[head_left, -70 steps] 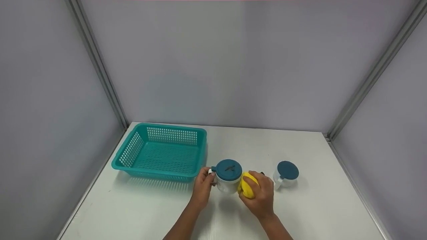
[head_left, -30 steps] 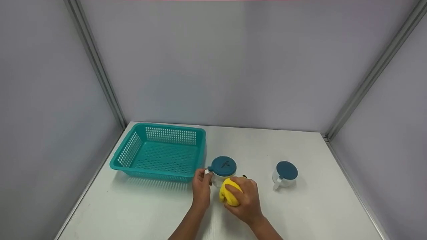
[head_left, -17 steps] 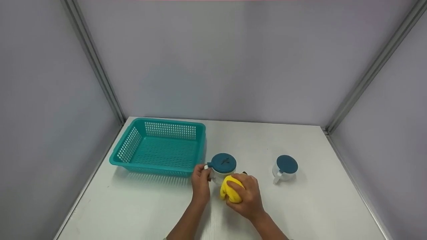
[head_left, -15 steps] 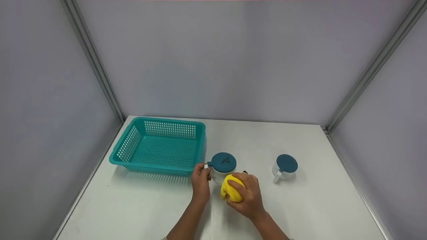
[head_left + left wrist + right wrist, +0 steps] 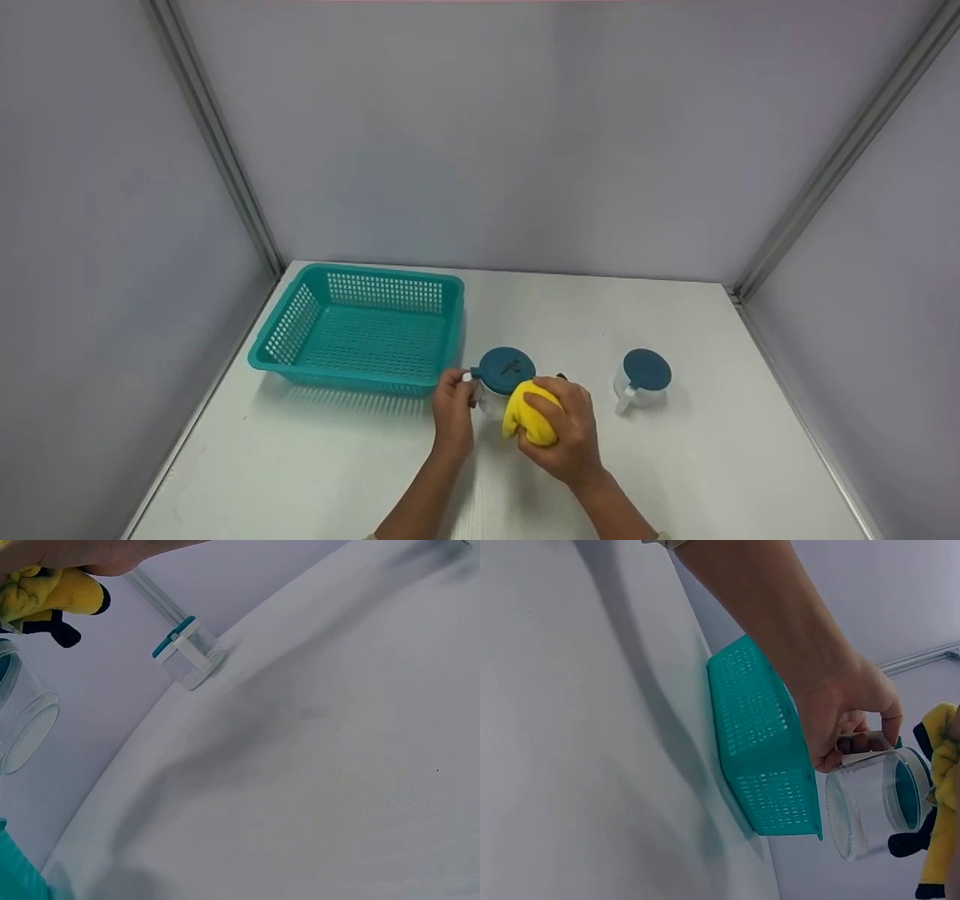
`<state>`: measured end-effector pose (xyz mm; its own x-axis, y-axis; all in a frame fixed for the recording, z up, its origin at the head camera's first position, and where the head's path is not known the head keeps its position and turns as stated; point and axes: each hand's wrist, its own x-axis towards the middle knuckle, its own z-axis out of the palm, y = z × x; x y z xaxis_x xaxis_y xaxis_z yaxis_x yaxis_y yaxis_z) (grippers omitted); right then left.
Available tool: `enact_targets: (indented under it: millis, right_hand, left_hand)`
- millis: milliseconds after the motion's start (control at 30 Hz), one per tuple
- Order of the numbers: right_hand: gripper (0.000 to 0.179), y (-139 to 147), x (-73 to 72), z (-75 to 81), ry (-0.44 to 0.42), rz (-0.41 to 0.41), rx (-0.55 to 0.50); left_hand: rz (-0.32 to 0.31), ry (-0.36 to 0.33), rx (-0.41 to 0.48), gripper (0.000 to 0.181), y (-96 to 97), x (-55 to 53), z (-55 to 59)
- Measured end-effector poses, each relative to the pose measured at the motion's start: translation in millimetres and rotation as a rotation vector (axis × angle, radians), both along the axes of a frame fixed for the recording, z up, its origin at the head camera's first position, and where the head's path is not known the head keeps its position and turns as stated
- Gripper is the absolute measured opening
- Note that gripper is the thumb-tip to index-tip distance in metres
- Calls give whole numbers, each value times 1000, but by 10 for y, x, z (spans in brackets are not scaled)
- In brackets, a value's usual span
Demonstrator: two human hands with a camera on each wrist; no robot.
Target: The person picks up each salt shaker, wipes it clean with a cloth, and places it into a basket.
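Observation:
My left hand (image 5: 454,416) holds a clear glass jar (image 5: 866,802) by its white side handle. The jar has a blue lid (image 5: 508,370) with a dark mark on top. In the right wrist view it hangs tilted above the table, the left fingers curled at the handle. My right hand (image 5: 571,435) grips a bunched yellow cloth (image 5: 531,414) with black edging. That cloth overlaps the near right side of the jar in the head view, covering part of the glass. In the left wrist view the cloth sits close by the lid end.
A second blue-lidded jar (image 5: 646,371) stands upright on the white table (image 5: 712,465) to the right, its white handle facing the near side. The teal plastic basket (image 5: 345,379) stands at the back left, just beyond my left hand. Grey walls (image 5: 480,135) enclose the table.
From the jar's right side, the cloth moved left to its near side, then slightly up and right again. The jar shifted a little left. Both hands kept their grips.

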<state>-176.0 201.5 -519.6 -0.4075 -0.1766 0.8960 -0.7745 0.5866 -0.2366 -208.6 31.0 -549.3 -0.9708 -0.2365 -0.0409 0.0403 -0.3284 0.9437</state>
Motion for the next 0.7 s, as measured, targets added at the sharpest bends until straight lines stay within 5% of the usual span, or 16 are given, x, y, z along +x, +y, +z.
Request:
enact_targets:
  millis: [367,700]
  right_hand:
    - [47,-14,-68,226,-200,-69,190]
    - [40,-87,-264,247,-293,-58,173]
  left_hand:
    - [-64,-7,-47,9,20,33,12]
    - [-92,68,-162,9,106,187,260]
